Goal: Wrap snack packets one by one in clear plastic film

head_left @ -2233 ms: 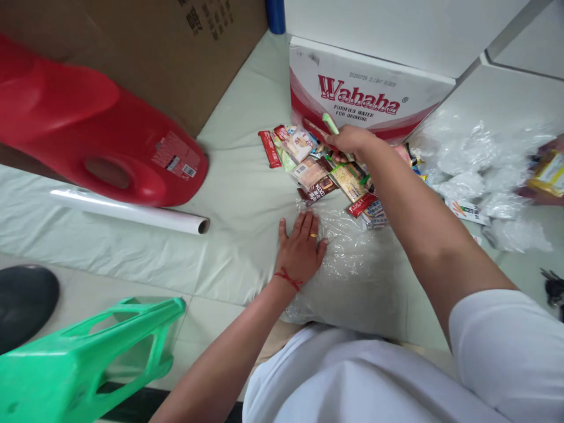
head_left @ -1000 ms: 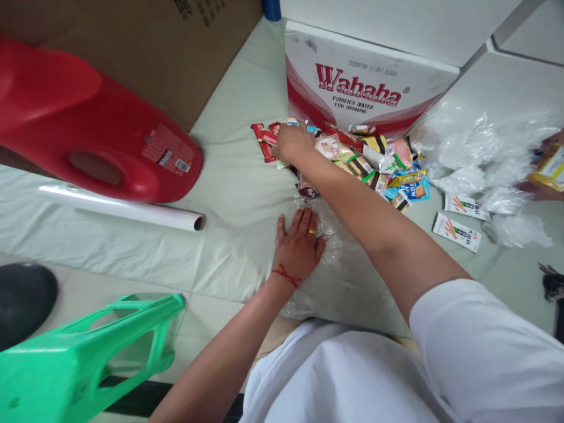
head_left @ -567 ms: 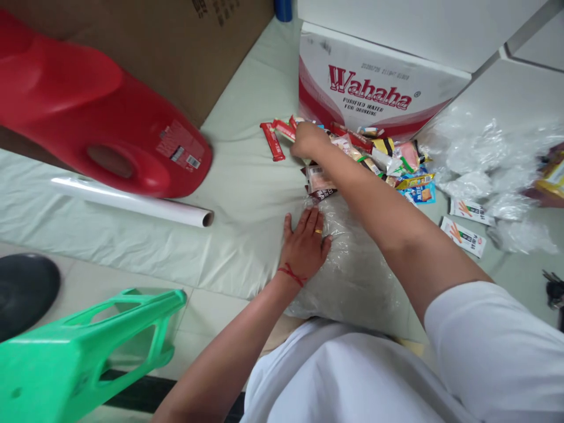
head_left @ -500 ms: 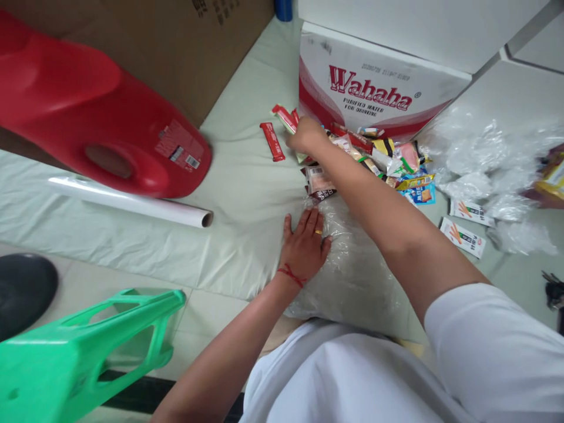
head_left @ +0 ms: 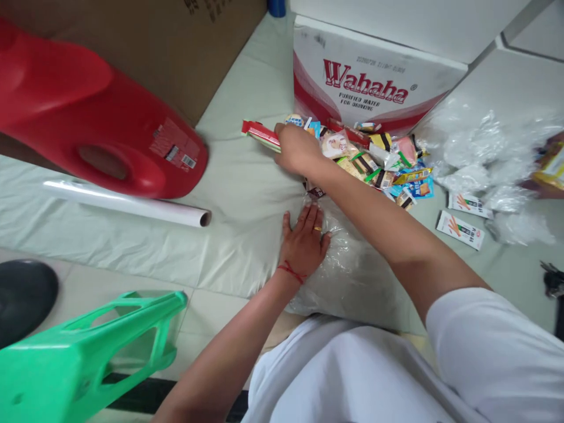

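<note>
My right hand (head_left: pixel 297 147) is closed around red-wrapped snack bars (head_left: pixel 263 135), whose ends stick out to the left over the pale sheet. A light green and white edge shows beneath the red wrapper; how many bars are in the grip is partly hidden by the fingers. Just right of this hand lies a heap of small wrapped snacks (head_left: pixel 352 164). My left hand (head_left: pixel 304 238) rests flat, fingers stretched out, on a clear plastic bag (head_left: pixel 348 264). A dark brown packet (head_left: pixel 314 189) peeks out between the two hands, under my right forearm.
A Wahaha water carton (head_left: pixel 365 76) stands behind the heap. Crumpled clear plastic bags (head_left: pixel 476 158) and white snack packets (head_left: pixel 460 230) lie to the right. Leftward are a red jug (head_left: pixel 145 141), a white roll (head_left: pixel 127 202) and a green plastic stool (head_left: pixel 88 346).
My right hand has shifted slightly left and down. The red bar that lay loose on the sheet no longer lies there alone; red bars now jut from the hand. My left hand stays put.
</note>
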A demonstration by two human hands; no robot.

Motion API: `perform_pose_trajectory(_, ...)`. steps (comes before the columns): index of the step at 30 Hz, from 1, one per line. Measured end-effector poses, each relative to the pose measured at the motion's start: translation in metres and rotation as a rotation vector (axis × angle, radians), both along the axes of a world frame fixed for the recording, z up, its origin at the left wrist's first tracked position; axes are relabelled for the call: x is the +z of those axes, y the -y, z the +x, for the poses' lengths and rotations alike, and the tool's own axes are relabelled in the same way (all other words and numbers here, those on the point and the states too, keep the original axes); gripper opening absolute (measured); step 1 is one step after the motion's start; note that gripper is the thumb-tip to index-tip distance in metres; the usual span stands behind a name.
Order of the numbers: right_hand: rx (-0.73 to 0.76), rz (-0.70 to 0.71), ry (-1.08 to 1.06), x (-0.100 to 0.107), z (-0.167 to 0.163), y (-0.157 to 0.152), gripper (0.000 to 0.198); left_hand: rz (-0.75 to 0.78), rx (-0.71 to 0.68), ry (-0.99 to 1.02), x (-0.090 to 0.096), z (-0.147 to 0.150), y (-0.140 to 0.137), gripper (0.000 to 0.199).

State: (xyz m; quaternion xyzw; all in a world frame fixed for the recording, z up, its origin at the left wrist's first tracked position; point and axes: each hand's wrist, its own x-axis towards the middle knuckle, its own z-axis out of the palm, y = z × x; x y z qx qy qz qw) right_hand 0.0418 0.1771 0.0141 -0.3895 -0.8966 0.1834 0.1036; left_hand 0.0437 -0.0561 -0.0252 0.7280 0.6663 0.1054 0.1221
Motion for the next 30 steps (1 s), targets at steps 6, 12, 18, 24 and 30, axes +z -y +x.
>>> perform_pose_trajectory(6,0.26,-0.128,-0.095,0.066,0.17,0.099,0.04,0.027,-0.001,0.065,-0.002,0.0,0.0,0.059)
perform_pose_trajectory(12,0.282,-0.318,0.102,0.049,0.254,0.173,0.049,0.026,0.029,0.17,0.0,-0.003,-0.002,0.055)
perform_pose_trajectory(18,0.092,-0.114,0.134,0.011,0.23,0.198,0.058,0.042,0.092,0.269,-0.005,-0.006,-0.004,0.058)
perform_pose_trajectory(24,-0.028,-0.021,-0.123,-0.009,0.261,0.212,0.048,0.034,0.084,0.199,-0.005,-0.004,-0.004,0.054)
perform_pose_trajectory(30,-0.199,-0.056,-0.258,-0.021,0.269,0.224,0.034,0.026,0.078,0.121,-0.005,0.0,-0.004,0.054)
